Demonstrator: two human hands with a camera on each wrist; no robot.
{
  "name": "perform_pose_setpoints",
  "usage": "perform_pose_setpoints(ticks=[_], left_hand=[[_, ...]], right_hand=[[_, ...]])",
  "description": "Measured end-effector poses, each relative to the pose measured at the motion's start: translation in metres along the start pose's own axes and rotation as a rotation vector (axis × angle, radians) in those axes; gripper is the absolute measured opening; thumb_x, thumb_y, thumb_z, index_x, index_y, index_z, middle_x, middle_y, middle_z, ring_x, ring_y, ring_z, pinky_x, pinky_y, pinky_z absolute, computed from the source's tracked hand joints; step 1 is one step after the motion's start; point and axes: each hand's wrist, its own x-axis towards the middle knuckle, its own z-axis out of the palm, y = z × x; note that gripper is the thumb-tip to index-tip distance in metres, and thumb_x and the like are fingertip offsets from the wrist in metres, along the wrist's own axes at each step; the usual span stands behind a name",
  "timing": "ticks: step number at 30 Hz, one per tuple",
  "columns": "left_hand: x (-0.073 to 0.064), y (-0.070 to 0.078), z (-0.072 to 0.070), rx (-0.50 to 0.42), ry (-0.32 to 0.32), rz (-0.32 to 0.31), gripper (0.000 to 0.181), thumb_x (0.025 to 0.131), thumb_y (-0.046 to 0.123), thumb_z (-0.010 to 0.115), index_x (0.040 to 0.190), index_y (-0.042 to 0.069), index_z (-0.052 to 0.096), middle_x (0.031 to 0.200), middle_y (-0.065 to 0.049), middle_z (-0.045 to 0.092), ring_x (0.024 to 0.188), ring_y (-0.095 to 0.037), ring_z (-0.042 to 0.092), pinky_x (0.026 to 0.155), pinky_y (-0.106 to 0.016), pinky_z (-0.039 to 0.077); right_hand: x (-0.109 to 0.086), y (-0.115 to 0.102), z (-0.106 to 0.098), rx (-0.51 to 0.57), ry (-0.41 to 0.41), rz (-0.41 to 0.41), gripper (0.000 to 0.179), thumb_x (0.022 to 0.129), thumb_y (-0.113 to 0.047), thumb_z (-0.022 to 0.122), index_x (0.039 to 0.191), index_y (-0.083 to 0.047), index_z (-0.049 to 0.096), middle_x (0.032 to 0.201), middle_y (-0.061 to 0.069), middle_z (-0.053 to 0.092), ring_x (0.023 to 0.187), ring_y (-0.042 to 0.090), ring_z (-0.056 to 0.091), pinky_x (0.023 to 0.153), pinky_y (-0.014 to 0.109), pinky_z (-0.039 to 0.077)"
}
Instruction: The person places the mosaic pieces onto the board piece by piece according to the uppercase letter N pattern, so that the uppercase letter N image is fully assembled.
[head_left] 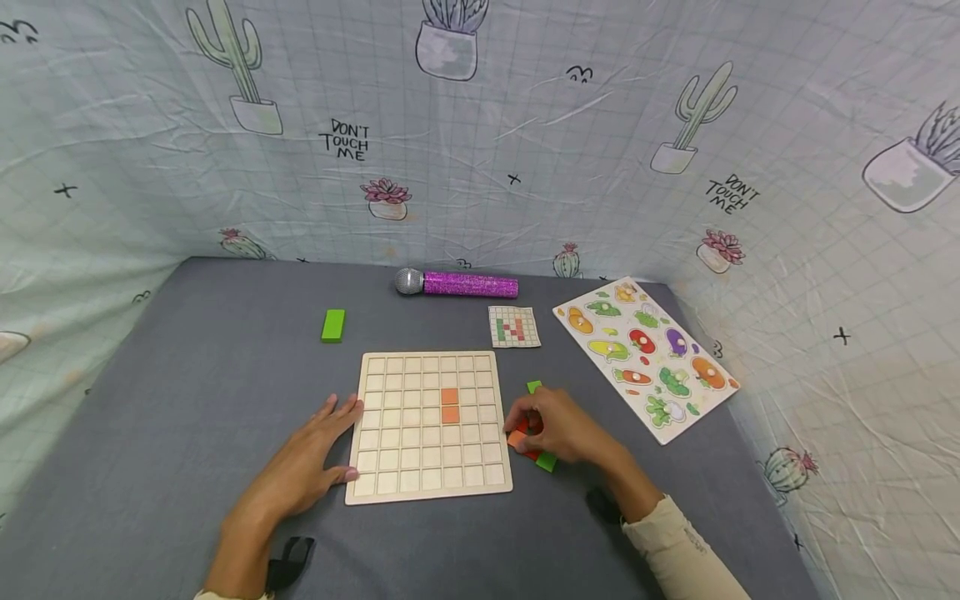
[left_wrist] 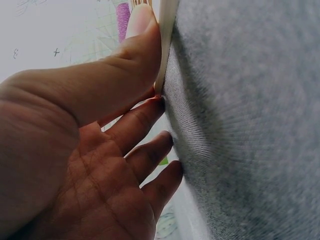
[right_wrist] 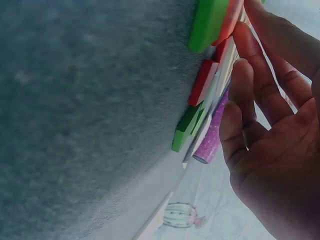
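A pale wooden grid board lies on the grey table with two orange tiles one above the other in its cells. My left hand rests at the board's left edge, fingers spread and thumb touching the rim. Just right of the board, my right hand pinches an orange tile between thumb and fingers. Beneath and around that hand lie red tiles and green tiles, partly hidden by it.
A small pattern card lies behind the board, with a purple glitter microphone farther back. One green block sits at back left. At right is a vegetable puzzle board. A printed cloth hangs behind the table.
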Motion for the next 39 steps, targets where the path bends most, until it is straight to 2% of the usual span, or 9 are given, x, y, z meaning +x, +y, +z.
perform_pose_setpoints(ticks=[8,16,24,32,39], left_hand=[[0.0,-0.001,0.001,-0.013,-0.007,-0.006,0.094,0.079,0.011,0.091,0.16,0.001,0.044,0.17,-0.019,0.039,0.159,-0.051,0.028,0.122,-0.069,0.032],[0.0,0.0,0.001,-0.01,0.004,-0.004,0.094,0.078,0.013,0.092,0.16,0.001,0.046,0.17,-0.018,0.04,0.158,-0.05,0.03,0.12,-0.07,0.033],[-0.001,0.0,0.001,-0.007,-0.004,-0.016,0.095,0.079,0.012,0.092,0.16,0.001,0.044,0.171,-0.017,0.039,0.159,-0.051,0.029,0.12,-0.071,0.033],[0.0,0.0,0.0,-0.009,-0.014,-0.029,0.096,0.079,0.012,0.091,0.161,0.002,0.043,0.171,-0.017,0.038,0.16,-0.05,0.027,0.121,-0.072,0.031],[0.001,0.001,-0.001,-0.005,-0.017,-0.037,0.096,0.079,0.013,0.092,0.161,0.002,0.043,0.172,-0.016,0.037,0.16,-0.05,0.027,0.121,-0.073,0.031]], right_hand=[[-0.001,0.004,0.0,-0.132,0.051,-0.047,0.017,0.083,-0.012,0.092,0.093,-0.018,0.08,0.09,-0.007,0.075,0.086,0.013,0.064,0.077,0.026,0.054],[0.0,0.004,-0.002,-0.161,0.047,-0.03,0.021,0.079,-0.012,0.094,0.083,-0.02,0.075,0.08,-0.008,0.07,0.083,0.012,0.057,0.073,0.025,0.048],[0.002,0.0,-0.002,-0.035,0.071,-0.021,0.018,0.084,-0.016,0.092,0.085,-0.02,0.074,0.071,-0.008,0.062,0.063,0.004,0.055,0.059,0.022,0.047],[0.005,-0.015,0.008,0.029,0.111,0.029,0.017,0.086,-0.024,0.089,0.088,-0.022,0.073,0.073,-0.01,0.064,0.064,0.006,0.057,0.059,0.022,0.047],[0.015,-0.03,0.021,0.053,0.165,0.092,0.018,0.087,-0.02,0.089,0.087,-0.022,0.072,0.075,-0.011,0.067,0.065,0.008,0.059,0.06,0.024,0.049]])
